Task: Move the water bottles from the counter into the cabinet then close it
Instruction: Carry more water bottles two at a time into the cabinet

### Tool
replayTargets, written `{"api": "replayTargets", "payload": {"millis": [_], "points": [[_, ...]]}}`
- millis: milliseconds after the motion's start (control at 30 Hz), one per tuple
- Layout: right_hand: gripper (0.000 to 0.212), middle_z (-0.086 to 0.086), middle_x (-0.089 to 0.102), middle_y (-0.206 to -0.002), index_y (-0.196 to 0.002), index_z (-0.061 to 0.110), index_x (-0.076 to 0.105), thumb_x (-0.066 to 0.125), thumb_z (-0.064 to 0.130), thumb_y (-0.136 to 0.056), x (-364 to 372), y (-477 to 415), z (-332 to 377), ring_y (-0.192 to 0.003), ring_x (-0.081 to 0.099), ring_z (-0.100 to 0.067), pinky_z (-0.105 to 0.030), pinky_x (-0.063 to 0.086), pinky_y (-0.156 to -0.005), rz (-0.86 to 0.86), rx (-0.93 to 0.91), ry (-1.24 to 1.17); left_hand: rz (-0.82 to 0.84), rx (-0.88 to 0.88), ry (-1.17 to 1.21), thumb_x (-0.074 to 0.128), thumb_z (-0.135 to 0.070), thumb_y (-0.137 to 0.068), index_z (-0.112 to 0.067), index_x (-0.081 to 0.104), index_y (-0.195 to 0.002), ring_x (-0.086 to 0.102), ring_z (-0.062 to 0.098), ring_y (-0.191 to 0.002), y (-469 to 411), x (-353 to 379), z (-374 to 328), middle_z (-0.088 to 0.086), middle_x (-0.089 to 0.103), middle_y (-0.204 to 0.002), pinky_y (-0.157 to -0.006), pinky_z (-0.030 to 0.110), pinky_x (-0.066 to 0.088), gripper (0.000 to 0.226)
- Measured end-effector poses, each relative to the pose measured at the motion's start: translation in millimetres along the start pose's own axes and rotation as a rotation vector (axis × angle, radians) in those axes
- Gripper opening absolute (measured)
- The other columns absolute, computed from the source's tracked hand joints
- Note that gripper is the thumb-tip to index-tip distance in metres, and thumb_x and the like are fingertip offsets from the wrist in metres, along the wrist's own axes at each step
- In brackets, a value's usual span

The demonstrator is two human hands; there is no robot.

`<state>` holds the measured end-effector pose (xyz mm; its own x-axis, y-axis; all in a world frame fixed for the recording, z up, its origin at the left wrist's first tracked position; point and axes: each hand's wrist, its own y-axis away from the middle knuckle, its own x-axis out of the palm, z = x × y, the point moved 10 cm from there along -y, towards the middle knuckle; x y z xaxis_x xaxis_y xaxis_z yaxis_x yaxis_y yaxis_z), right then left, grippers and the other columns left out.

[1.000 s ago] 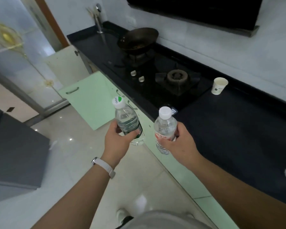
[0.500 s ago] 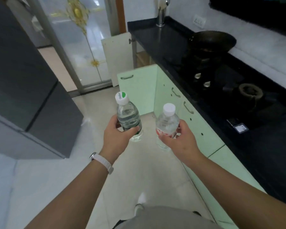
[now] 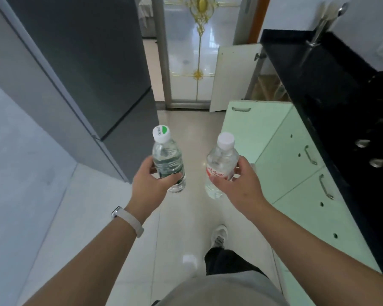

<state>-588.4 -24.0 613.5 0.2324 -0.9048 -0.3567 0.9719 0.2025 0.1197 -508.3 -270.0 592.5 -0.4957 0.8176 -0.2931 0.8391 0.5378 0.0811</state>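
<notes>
While our left grip (image 3: 148, 186) holds a clear green-capped plastic bottle (image 3: 167, 160) and our right grip (image 3: 241, 186) a red-labelled bottle (image 3: 220, 166), knocking the open pale-green cabinet door (image 3: 252, 127) could dislodge either.

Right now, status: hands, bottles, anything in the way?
Left hand grips green-label bottle. Right hand grips red-label bottle. Open green cabinet door ahead, right side.
</notes>
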Motion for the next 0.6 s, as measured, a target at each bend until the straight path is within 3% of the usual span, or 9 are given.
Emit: {"api": "replayTargets", "payload": {"millis": [300,600], "points": [[0.045,0.014,0.063,-0.102,-0.099,0.044,0.052,0.085,0.029,-0.071,36,-129,7,-0.098,0.063,-0.011,-0.037,0.054,-0.088,0.117,-0.031,-0.026,-0.093,-0.044,-0.047,0.088,-0.032,-0.065,-0.032,0.067,-0.11,0.066,0.012,-0.102,-109,9,-3,-0.015,0.073,-0.104,-0.094,0.041,0.054,0.049],[0.05,0.015,0.063,-0.106,-0.105,0.042,0.053,0.084,0.037,-0.068,8,-284,18,-0.099,0.062,-0.009,-0.034,0.053,-0.087,0.115,-0.045,-0.019,-0.084,-0.067,-0.095,0.089,-0.022,-0.072,-0.03,0.066,-0.112,0.065,0.002,-0.098,-234,59,-33,-0.017,0.072,-0.102,-0.085,0.027,0.05,0.047]]}}
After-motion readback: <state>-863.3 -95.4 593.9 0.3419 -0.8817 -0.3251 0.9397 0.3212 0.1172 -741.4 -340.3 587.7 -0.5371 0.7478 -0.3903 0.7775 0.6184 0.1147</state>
